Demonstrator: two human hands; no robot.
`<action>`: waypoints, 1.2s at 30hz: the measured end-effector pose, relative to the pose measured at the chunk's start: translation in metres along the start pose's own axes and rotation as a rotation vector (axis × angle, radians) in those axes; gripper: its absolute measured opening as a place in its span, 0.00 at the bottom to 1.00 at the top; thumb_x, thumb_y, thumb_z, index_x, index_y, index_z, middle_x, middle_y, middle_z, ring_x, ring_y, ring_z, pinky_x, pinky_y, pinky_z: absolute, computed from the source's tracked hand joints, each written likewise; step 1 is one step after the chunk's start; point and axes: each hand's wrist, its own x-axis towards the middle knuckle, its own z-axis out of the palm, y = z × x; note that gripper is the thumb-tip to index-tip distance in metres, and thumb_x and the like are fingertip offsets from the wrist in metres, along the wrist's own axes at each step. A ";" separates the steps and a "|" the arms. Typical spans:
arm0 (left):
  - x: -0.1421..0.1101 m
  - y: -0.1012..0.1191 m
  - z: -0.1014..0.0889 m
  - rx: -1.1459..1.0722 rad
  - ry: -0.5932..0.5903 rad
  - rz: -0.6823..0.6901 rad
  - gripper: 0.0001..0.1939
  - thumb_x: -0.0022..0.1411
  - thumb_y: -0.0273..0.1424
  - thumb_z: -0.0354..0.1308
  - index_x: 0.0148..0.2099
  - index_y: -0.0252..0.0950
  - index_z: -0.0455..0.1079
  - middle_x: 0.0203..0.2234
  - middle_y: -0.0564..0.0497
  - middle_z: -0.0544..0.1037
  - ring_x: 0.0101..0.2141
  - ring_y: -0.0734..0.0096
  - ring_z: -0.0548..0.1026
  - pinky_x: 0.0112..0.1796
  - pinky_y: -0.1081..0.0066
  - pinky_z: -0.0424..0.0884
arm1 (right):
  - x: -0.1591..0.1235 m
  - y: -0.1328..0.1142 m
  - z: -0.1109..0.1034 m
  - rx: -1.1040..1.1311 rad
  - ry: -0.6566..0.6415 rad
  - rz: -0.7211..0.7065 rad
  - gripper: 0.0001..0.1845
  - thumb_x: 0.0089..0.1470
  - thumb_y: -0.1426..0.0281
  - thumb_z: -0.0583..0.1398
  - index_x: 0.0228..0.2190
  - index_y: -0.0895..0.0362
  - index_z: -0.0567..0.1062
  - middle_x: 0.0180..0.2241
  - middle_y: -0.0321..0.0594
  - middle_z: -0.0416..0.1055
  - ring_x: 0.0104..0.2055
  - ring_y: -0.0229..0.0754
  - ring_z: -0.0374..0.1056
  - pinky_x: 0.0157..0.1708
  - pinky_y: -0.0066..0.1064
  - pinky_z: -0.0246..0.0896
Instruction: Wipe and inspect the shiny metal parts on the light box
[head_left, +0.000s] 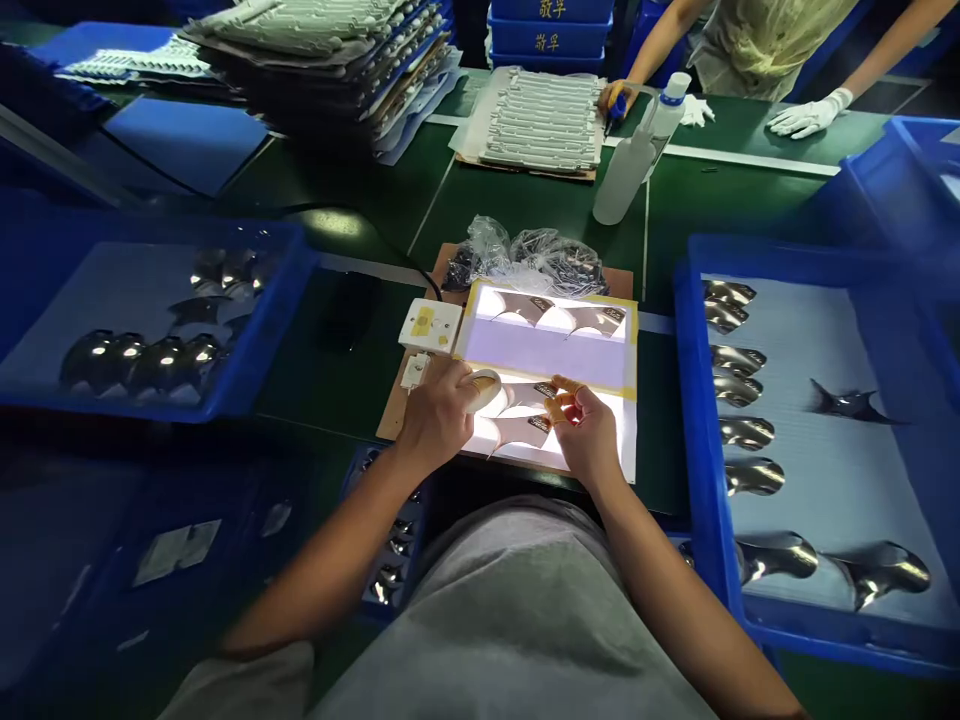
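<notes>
The person's left hand [439, 415] is closed around a pale ring that looks like a roll of tape [484, 390], and it sits over the lower edge of a glowing light panel [547, 355]. The right hand [589, 435] is bent into a pinch, its fingertips [561, 403] covered in something orange, perhaps finger cots. They meet at a curved, mirror-bright metal piece [517, 430] with a small dark label, but the picture does not settle whether they grip the piece or only the label. A second such piece lies beside it on the lower half of the panel, and two more [547, 310] lie on the upper half, all of them apart from the hands. The panel is edged with yellow tape and rests on a brown board [394, 415], next to a white switch box [429, 325] and a crumpled clear plastic bag [525, 255]. Blue trays of similar chrome pieces sit on the green desk [720, 200] to the left [135, 330] and right [750, 420], with a smaller blue tray [394, 560] just below the hands. Farther off stand a spray bottle [641, 150] and a stack of packed trays [322, 60]. Across the desk, a co-worker's gloved hand [810, 113] lies flat, and their other hand [616, 100] holds a blue-and-yellow tool.
</notes>
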 end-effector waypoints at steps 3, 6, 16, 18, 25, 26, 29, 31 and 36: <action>-0.005 0.000 0.001 -0.096 0.060 -0.042 0.27 0.54 0.17 0.52 0.53 0.39 0.76 0.44 0.45 0.73 0.46 0.57 0.75 0.39 0.66 0.74 | 0.001 0.004 0.000 0.031 0.000 0.004 0.23 0.58 0.59 0.62 0.52 0.56 0.77 0.35 0.41 0.78 0.28 0.41 0.73 0.28 0.33 0.67; -0.004 0.003 0.002 -0.234 0.130 -0.049 0.27 0.55 0.17 0.51 0.54 0.37 0.77 0.42 0.45 0.73 0.45 0.58 0.75 0.42 0.64 0.74 | 0.002 0.006 0.001 0.052 -0.006 0.004 0.23 0.58 0.59 0.63 0.52 0.57 0.77 0.35 0.41 0.77 0.28 0.41 0.72 0.28 0.33 0.66; -0.008 0.000 0.008 -0.865 0.254 -0.242 0.15 0.64 0.27 0.58 0.51 0.38 0.81 0.45 0.46 0.81 0.48 0.59 0.77 0.45 0.65 0.73 | -0.002 0.013 0.003 0.121 0.031 -0.032 0.24 0.58 0.59 0.64 0.53 0.55 0.78 0.39 0.44 0.79 0.31 0.41 0.72 0.30 0.35 0.67; -0.010 -0.001 0.010 -0.916 0.269 -0.291 0.14 0.64 0.30 0.61 0.50 0.38 0.81 0.46 0.46 0.82 0.49 0.57 0.77 0.45 0.65 0.74 | -0.003 0.014 0.004 0.148 0.039 -0.025 0.24 0.58 0.59 0.64 0.53 0.55 0.78 0.40 0.44 0.79 0.32 0.41 0.72 0.31 0.35 0.68; -0.013 0.001 0.007 -1.108 0.226 -0.493 0.17 0.60 0.35 0.65 0.50 0.38 0.82 0.43 0.46 0.83 0.46 0.56 0.79 0.44 0.63 0.77 | -0.005 0.019 0.006 0.145 0.075 -0.035 0.23 0.57 0.59 0.65 0.53 0.54 0.79 0.40 0.43 0.79 0.31 0.40 0.69 0.31 0.35 0.68; -0.013 0.002 0.006 -1.117 0.223 -0.514 0.17 0.59 0.36 0.65 0.50 0.38 0.82 0.43 0.46 0.83 0.45 0.56 0.79 0.43 0.64 0.77 | -0.005 0.020 0.007 0.145 0.077 -0.042 0.23 0.58 0.59 0.65 0.53 0.54 0.79 0.40 0.43 0.79 0.31 0.40 0.69 0.31 0.35 0.69; -0.014 0.002 0.004 -1.128 0.212 -0.569 0.19 0.57 0.38 0.66 0.49 0.37 0.82 0.42 0.45 0.84 0.40 0.59 0.79 0.38 0.66 0.77 | -0.005 0.022 0.008 0.157 0.086 -0.054 0.23 0.58 0.59 0.65 0.53 0.54 0.79 0.41 0.44 0.80 0.31 0.40 0.69 0.32 0.35 0.69; -0.014 0.002 0.004 -1.148 0.209 -0.606 0.21 0.56 0.39 0.67 0.50 0.36 0.82 0.40 0.44 0.84 0.37 0.60 0.79 0.35 0.67 0.76 | -0.006 0.022 0.008 0.162 0.090 -0.051 0.24 0.58 0.58 0.65 0.53 0.55 0.79 0.41 0.45 0.80 0.30 0.40 0.69 0.31 0.35 0.69; -0.015 0.003 0.003 -1.192 0.202 -0.672 0.24 0.54 0.39 0.67 0.53 0.37 0.81 0.35 0.46 0.83 0.27 0.70 0.72 0.26 0.72 0.68 | -0.007 0.015 0.005 0.123 0.074 -0.039 0.24 0.58 0.58 0.64 0.53 0.56 0.79 0.39 0.45 0.80 0.30 0.40 0.69 0.30 0.34 0.67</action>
